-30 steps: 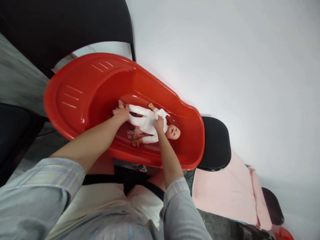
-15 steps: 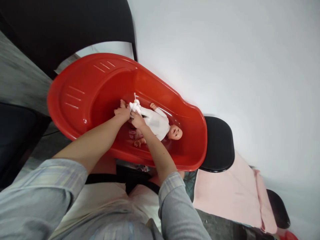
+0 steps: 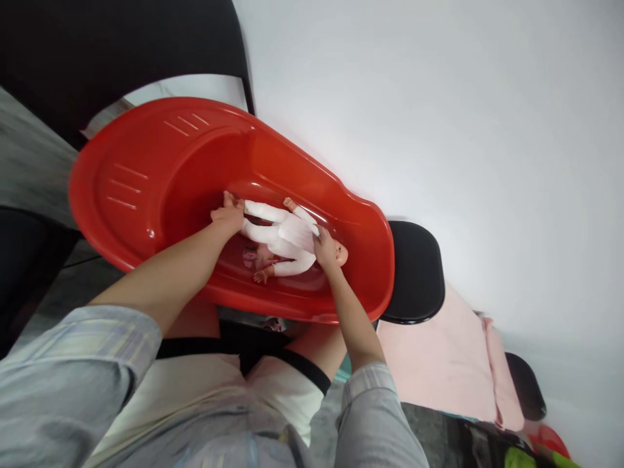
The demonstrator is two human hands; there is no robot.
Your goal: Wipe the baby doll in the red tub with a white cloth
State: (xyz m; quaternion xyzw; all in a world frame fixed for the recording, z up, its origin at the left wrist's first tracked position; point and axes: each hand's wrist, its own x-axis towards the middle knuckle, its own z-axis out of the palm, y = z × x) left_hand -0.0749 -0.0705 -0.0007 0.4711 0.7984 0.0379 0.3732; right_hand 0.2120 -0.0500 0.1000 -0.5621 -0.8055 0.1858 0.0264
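A bald baby doll [image 3: 290, 250] with white cloth body, arms and legs lies on its back in a red baby bathtub [image 3: 121, 149]. Its head points right and its feet left. My left hand [image 3: 229, 218] is closed around the doll's ankles at the left end. My right hand [image 3: 324, 246] is at the doll's upper chest, below the chin, with fingers bent on the edge of a pale ribbed cloth [image 3: 298, 233] over the torso. Whether this cloth is loose or part of the doll's clothing is unclear. Beside the doll's hip lies a small pinkish thing [image 3: 249, 257].
Past the tub's right end is a black stool seat [image 3: 414, 273]. A pink cloth [image 3: 433, 364] covers a surface lower right, by another black seat [image 3: 525, 387]. A black chair [image 3: 121, 45] stands upper left. The white wall [image 3: 439, 117] runs along the tub's far side.
My right hand has moved right, from the doll's feet to its upper chest. The white bunched cloth at the feet no longer shows there. My left hand has stayed at the feet.
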